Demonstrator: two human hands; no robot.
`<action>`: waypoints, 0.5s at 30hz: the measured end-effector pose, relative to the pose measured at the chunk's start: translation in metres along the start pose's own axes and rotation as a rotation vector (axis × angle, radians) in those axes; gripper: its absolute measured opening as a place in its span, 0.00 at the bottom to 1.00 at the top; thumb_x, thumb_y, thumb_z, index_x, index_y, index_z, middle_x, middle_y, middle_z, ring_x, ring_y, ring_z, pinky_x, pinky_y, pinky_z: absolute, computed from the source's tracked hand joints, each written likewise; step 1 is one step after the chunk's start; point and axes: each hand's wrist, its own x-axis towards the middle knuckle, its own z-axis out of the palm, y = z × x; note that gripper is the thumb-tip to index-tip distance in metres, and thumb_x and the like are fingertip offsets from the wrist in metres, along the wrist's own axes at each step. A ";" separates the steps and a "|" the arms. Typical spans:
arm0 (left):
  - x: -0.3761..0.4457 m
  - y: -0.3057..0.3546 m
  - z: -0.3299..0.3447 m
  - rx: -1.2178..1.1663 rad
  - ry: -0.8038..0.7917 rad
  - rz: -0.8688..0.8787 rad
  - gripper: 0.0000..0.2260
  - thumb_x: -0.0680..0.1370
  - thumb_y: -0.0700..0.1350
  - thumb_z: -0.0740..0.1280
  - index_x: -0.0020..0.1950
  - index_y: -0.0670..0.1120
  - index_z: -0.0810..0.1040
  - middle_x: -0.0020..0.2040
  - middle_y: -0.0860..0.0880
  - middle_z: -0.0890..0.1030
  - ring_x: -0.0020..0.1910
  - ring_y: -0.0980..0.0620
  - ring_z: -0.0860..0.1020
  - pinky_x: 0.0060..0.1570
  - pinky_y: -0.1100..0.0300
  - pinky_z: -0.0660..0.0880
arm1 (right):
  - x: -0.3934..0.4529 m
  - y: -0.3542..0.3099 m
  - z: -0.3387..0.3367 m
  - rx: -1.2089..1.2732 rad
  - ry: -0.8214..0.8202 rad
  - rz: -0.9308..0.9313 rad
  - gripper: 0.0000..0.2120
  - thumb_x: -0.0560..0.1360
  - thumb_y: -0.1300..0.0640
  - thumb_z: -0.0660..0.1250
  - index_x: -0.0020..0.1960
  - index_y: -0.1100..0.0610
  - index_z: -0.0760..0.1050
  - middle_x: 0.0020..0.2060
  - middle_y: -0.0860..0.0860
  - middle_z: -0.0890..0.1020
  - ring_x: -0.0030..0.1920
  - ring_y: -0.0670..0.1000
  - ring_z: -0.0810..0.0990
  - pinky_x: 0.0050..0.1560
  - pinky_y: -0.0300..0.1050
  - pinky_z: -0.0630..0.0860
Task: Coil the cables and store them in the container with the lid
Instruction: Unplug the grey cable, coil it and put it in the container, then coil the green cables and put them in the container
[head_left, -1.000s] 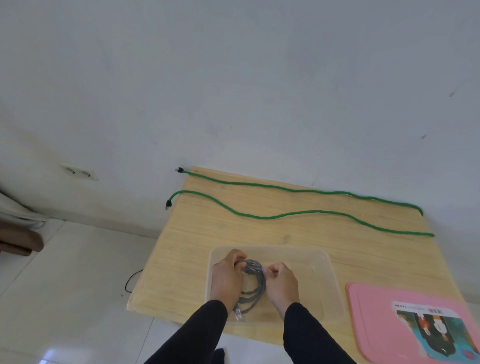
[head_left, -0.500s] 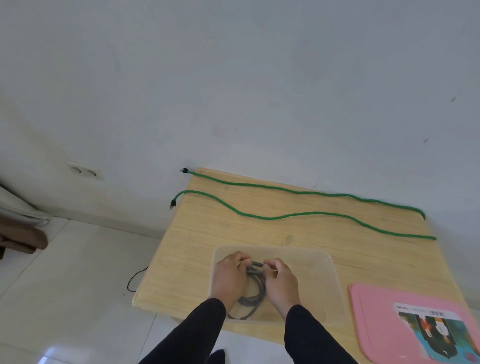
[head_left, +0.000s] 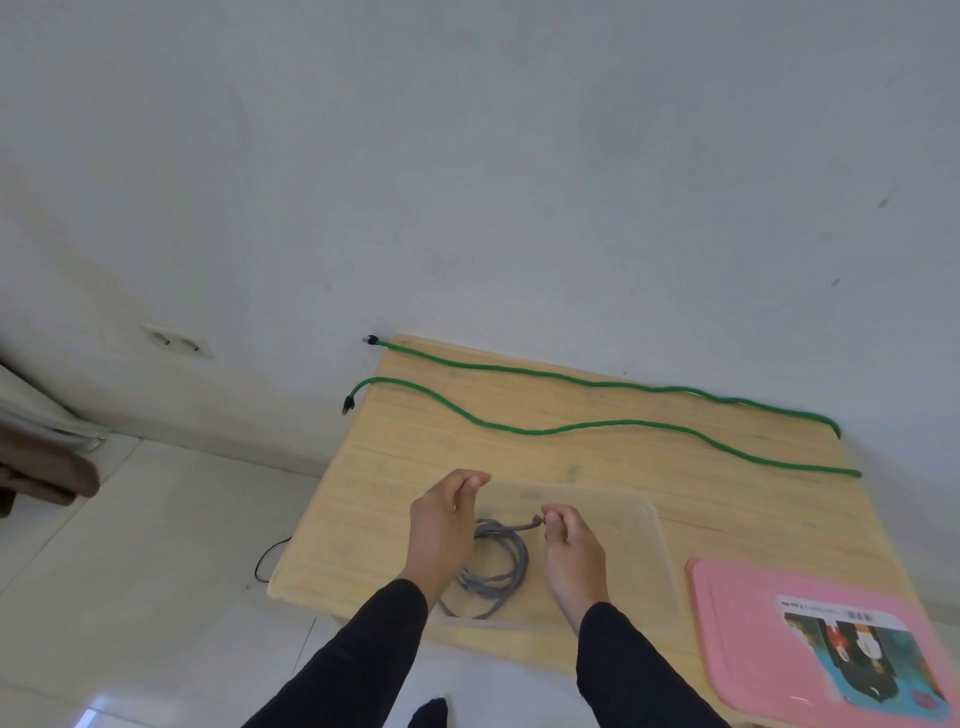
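Here, right hand low in the clear container, thumb and forefinger pinched on the loose end of the grey cable. Left hand just beside it above the container's left rim, fingers loosely curled with tips near the thumb, gripping nothing visible. Grey cable wound in a few rough loops on the container floor between both hands, partly hidden under the left hand, one plug end lifted toward the right hand. Container at the near edge of the wooden bench. To the right, touching nothing, pink lid flat on the bench with a printed label; writing on it too blurred to read. Farther back, green cable uncoiled in two long wavy runs across the bench, dark plugs hanging off the left edge.
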 end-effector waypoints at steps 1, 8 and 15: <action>-0.002 0.001 -0.002 -0.008 0.005 0.005 0.11 0.81 0.47 0.57 0.53 0.51 0.79 0.46 0.56 0.81 0.39 0.62 0.75 0.37 0.75 0.68 | -0.001 0.000 -0.001 0.002 -0.001 0.000 0.12 0.80 0.56 0.54 0.57 0.54 0.74 0.53 0.50 0.77 0.51 0.49 0.73 0.50 0.39 0.66; -0.018 -0.001 -0.006 0.010 0.036 0.069 0.09 0.80 0.48 0.60 0.58 0.52 0.76 0.52 0.57 0.79 0.53 0.59 0.75 0.48 0.71 0.67 | -0.014 -0.009 -0.004 -0.120 0.017 -0.168 0.10 0.78 0.57 0.59 0.57 0.55 0.74 0.54 0.51 0.77 0.52 0.48 0.75 0.51 0.37 0.68; 0.002 0.009 -0.034 0.374 0.158 0.382 0.12 0.80 0.45 0.58 0.60 0.44 0.75 0.57 0.48 0.77 0.56 0.52 0.75 0.53 0.65 0.69 | -0.004 -0.059 -0.003 -0.507 0.008 -0.608 0.15 0.78 0.55 0.58 0.61 0.59 0.72 0.58 0.52 0.75 0.60 0.50 0.72 0.58 0.41 0.69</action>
